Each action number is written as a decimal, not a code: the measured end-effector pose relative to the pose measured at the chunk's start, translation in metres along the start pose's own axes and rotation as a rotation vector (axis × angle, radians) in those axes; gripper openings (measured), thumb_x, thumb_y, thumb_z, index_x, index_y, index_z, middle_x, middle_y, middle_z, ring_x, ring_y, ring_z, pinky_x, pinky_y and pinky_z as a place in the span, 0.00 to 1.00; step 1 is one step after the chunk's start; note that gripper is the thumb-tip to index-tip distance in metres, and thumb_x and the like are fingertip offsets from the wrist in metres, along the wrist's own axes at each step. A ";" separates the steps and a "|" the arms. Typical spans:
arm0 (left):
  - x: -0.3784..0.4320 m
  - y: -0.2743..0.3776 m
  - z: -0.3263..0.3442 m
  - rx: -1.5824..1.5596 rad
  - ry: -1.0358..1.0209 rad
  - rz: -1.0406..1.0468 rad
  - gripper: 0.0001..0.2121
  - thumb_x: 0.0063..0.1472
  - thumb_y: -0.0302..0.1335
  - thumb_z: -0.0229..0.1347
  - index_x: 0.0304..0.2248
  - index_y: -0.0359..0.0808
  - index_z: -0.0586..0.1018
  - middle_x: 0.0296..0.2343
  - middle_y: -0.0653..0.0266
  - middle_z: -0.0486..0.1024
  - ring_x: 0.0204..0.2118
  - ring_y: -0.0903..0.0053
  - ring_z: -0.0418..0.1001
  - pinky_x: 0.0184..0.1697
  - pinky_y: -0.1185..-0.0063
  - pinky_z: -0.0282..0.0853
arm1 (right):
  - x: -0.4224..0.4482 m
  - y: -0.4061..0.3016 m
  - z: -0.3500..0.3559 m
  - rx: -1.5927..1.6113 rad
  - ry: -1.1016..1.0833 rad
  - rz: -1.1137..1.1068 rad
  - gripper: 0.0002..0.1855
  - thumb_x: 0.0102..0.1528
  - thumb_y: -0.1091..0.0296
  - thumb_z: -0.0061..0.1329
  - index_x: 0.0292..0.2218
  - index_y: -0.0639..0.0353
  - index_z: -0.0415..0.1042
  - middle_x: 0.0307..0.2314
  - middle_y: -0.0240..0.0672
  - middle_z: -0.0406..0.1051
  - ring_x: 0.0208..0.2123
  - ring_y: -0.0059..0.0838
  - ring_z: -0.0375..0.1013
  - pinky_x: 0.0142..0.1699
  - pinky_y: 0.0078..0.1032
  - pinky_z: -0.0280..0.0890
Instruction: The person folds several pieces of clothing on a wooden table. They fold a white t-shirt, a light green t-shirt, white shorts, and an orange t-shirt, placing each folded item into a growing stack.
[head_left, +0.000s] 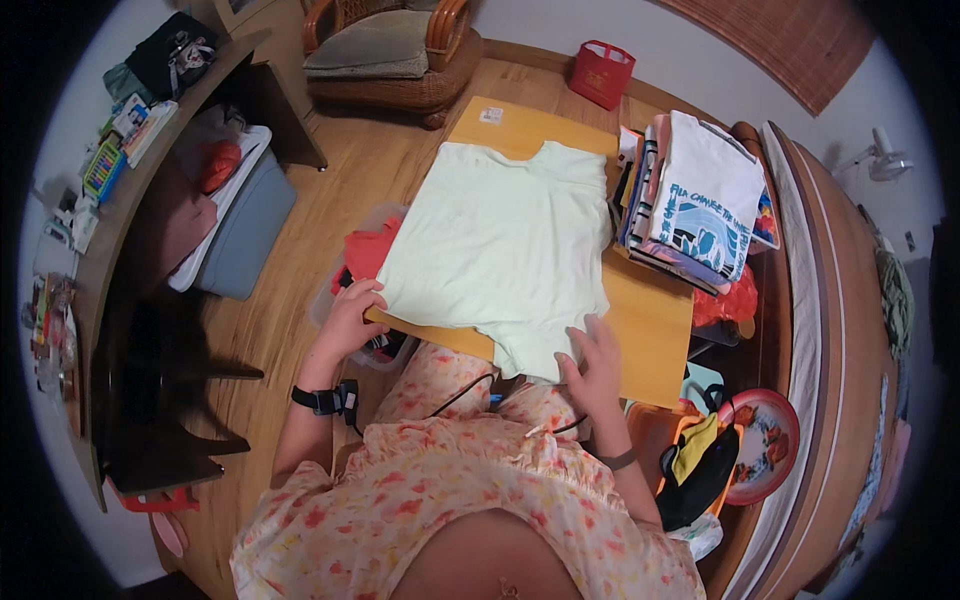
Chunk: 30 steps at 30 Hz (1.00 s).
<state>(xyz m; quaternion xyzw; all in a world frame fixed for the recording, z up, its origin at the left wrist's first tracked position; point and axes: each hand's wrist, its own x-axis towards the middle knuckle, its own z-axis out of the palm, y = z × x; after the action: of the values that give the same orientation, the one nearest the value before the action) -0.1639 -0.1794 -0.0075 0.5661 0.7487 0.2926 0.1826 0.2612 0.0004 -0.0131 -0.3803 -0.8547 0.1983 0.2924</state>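
Observation:
A pale mint T-shirt (510, 232) lies spread sideways on a yellow wooden board (652, 330), its neckline toward the far side. One sleeve hangs over the near edge above my lap. My left hand (351, 315) rests at the shirt's near left corner, fingers on the cloth and the board's edge; whether it pinches the fabric is unclear. My right hand (594, 358) is at the near right, beside the sleeve, its fingers spread and slightly blurred. Right of the shirt stands a stack of folded clothes (705, 202), topped by a white printed T-shirt.
A clear plastic bin with red clothing (371, 247) stands under the board's left side. At the right are an orange basket (645, 435), a red patterned tray (780, 450) and a bed (825, 300). A wicker armchair (390, 82) and a red bag (602, 75) stand beyond.

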 end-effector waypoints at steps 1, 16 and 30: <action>0.001 0.000 -0.002 -0.018 -0.003 -0.001 0.22 0.42 0.22 0.71 0.40 0.40 0.79 0.50 0.63 0.73 0.56 0.60 0.67 0.60 0.67 0.61 | -0.003 -0.004 -0.004 0.017 -0.007 -0.014 0.26 0.50 0.62 0.62 0.51 0.52 0.76 0.59 0.46 0.65 0.61 0.57 0.61 0.63 0.48 0.58; 0.001 -0.041 -0.007 -0.201 -0.010 -0.046 0.22 0.43 0.18 0.69 0.40 0.39 0.77 0.40 0.63 0.75 0.48 0.64 0.72 0.52 0.70 0.68 | -0.007 -0.029 0.001 -0.287 -0.268 -0.193 0.40 0.45 0.67 0.57 0.61 0.36 0.69 0.64 0.39 0.61 0.65 0.53 0.58 0.66 0.57 0.52; -0.005 -0.064 0.031 -0.170 0.088 -0.088 0.38 0.48 0.21 0.70 0.60 0.43 0.71 0.60 0.55 0.67 0.65 0.62 0.63 0.64 0.70 0.63 | -0.007 -0.032 -0.005 -0.244 -0.320 -0.183 0.40 0.46 0.73 0.58 0.61 0.36 0.70 0.64 0.36 0.61 0.66 0.49 0.57 0.67 0.55 0.51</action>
<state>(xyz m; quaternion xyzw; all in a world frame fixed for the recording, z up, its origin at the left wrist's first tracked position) -0.1912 -0.1889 -0.0725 0.5019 0.7526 0.3713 0.2096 0.2511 -0.0239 0.0061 -0.2975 -0.9388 0.1241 0.1218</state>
